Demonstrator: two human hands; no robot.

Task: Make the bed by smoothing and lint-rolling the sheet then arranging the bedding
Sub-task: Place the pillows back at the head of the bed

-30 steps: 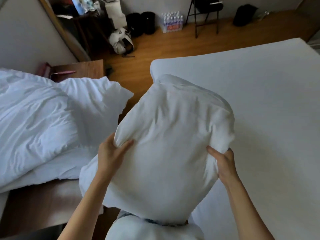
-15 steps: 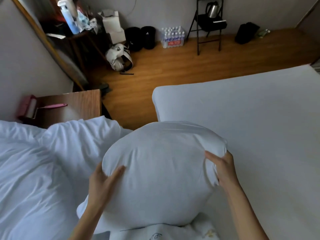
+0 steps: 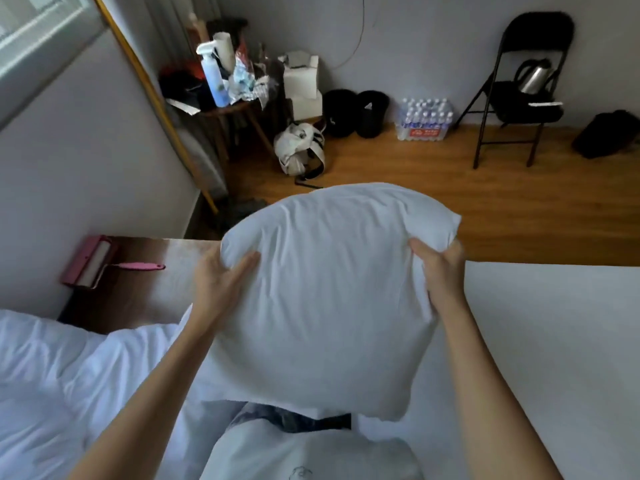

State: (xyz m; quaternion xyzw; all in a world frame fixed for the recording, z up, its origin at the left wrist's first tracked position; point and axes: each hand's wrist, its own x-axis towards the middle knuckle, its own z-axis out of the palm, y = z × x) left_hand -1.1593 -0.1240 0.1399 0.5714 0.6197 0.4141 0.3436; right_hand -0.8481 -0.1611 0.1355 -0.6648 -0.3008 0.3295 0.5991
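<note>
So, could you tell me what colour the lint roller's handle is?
Pink; the lint roller on the wooden table shows clearly in the head view.

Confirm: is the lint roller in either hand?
No: the lint roller lies on the nightstand, while both hands grip the pillow.

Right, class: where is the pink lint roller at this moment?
In the head view the lint roller lies at the left on the wooden bedside table, against the wall, left of the left hand gripping the pillow.

White pillow (image 3: 325,299), pink lint roller (image 3: 93,263)
</note>
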